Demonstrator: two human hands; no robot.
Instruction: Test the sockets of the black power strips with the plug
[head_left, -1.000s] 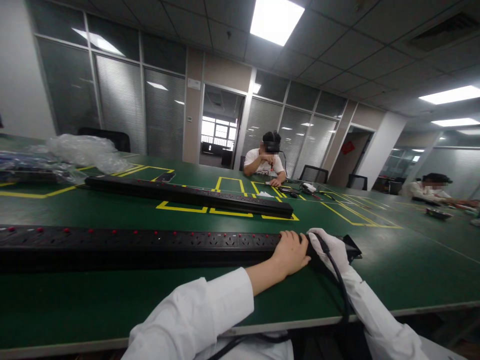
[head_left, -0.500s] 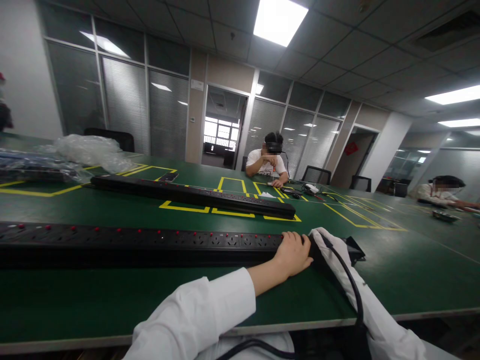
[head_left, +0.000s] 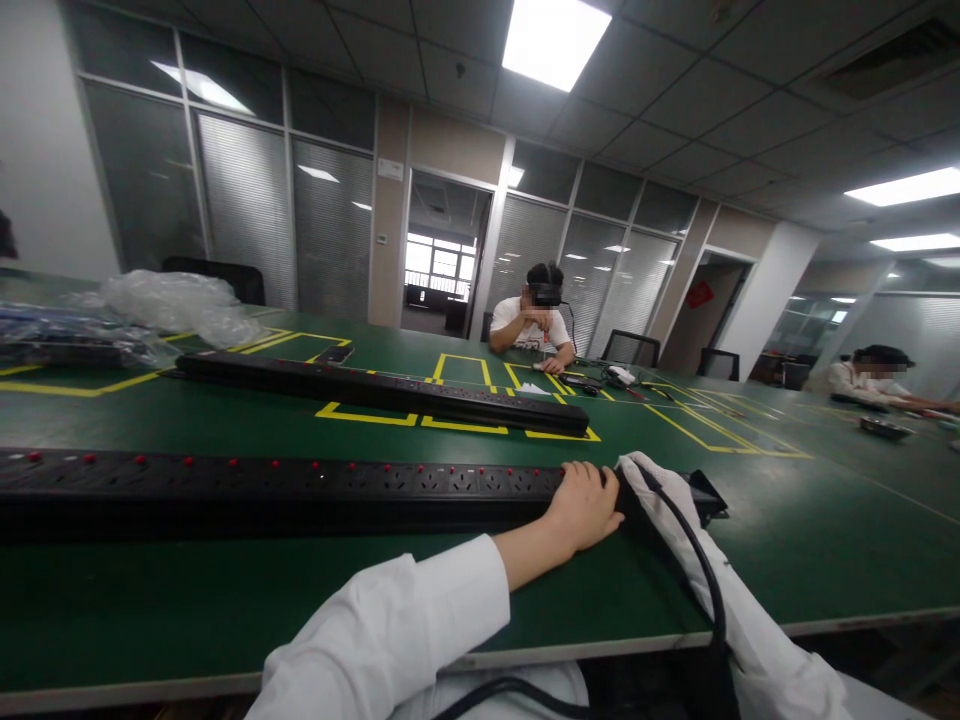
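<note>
On the counter (head_left: 187, 600), the nearer strip (head_left: 375, 500) runs leftward along the near edge from the left hand (head_left: 585, 507) clasping it, the right hand (head_left: 655, 511), grip unclear, closer to its right end.

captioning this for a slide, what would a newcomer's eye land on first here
Probably the long black power strip with its row of red buttons, lying along the near side of the green table. Near its right end are the bare left hand and the white-gloved right hand. Farther back, a second black strip lies among yellow outlines.
</note>
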